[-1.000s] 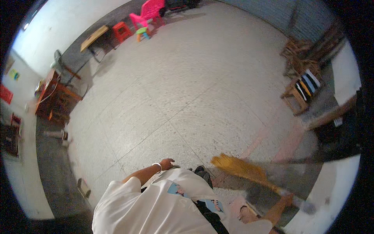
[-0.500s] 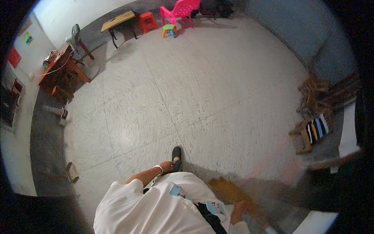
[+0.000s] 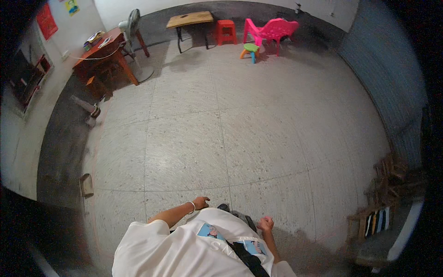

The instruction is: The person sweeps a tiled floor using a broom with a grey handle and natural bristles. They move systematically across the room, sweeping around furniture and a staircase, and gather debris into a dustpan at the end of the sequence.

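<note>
My left hand (image 3: 201, 202), with a white bracelet on its wrist, is in front of my body just left of my dark shoe (image 3: 223, 207). Its fingers are partly stretched and apart, and I see nothing held in them. My right hand (image 3: 266, 223) is raised at my right side, with its fingers curled in. Nothing shows in its grasp. Both hands hang above the pale tiled floor (image 3: 184, 152). A black strap (image 3: 249, 261) crosses my white shirt (image 3: 157, 251).
Along the far wall stand a small wooden table (image 3: 190, 19), red stool (image 3: 226, 32), green-topped stool (image 3: 251, 48) and pink chair (image 3: 272, 30). At left are a fan (image 3: 133, 25), desk (image 3: 104, 51) and dustpan-like box (image 3: 86, 185). Wooden chairs (image 3: 385, 184) stand at right.
The view has shifted, with the far furniture now further right and lower. My right hand has come up and forward. A blurred orange-brown shape beside it has left view. My left hand is away from my shoe.
</note>
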{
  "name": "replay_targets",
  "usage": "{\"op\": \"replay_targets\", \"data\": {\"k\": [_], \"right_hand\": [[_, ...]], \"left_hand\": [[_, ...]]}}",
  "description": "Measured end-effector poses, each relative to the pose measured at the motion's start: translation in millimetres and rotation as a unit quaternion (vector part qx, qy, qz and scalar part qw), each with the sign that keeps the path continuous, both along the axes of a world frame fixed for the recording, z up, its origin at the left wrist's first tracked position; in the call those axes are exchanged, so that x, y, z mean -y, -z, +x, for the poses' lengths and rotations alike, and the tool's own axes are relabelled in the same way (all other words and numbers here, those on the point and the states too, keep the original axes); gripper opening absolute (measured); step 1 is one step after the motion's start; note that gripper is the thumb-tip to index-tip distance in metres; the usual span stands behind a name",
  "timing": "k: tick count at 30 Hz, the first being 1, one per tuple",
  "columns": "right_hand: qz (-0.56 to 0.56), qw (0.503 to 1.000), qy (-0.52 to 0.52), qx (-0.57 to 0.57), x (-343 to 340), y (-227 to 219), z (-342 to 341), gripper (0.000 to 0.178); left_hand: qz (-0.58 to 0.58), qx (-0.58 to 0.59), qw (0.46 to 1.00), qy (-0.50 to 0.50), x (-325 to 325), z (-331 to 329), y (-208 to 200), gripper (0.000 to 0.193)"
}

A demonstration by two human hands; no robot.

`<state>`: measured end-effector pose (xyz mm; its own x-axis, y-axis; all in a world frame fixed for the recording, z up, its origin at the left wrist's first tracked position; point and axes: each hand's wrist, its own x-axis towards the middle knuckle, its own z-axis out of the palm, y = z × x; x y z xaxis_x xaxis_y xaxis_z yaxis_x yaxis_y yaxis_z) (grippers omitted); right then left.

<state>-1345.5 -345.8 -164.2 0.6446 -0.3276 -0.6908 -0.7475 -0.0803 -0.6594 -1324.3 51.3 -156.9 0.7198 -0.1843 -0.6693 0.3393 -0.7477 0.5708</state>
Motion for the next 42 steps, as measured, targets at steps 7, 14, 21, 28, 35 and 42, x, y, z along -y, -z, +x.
{"op": "replay_targets", "data": {"k": [7,14,21,28,35,42], "right_hand": [[-0.107,0.943,-0.314,0.025,85,131,34,0.013],[-0.213,0.897,-0.387,-0.017,115,120,163,0.009],[-0.205,0.915,-0.343,0.056,105,87,418,0.005],[-0.024,0.951,-0.301,0.060,-115,-7,597,0.009],[0.100,0.897,-0.429,0.034,-336,-31,619,0.007],[0.001,0.829,-0.559,-0.017,-411,11,624,0.012]], "left_hand": [[-0.091,0.035,0.995,0.021,10,34,63,0.039],[-0.013,0.036,0.997,-0.071,24,153,39,0.041],[0.000,0.059,0.966,-0.253,-4,248,-4,0.045],[0.036,0.035,0.952,-0.302,-28,258,-41,0.041],[-0.031,0.047,0.924,-0.378,-129,293,7,0.045],[-0.058,0.068,0.879,-0.468,-278,307,-28,0.047]]}}
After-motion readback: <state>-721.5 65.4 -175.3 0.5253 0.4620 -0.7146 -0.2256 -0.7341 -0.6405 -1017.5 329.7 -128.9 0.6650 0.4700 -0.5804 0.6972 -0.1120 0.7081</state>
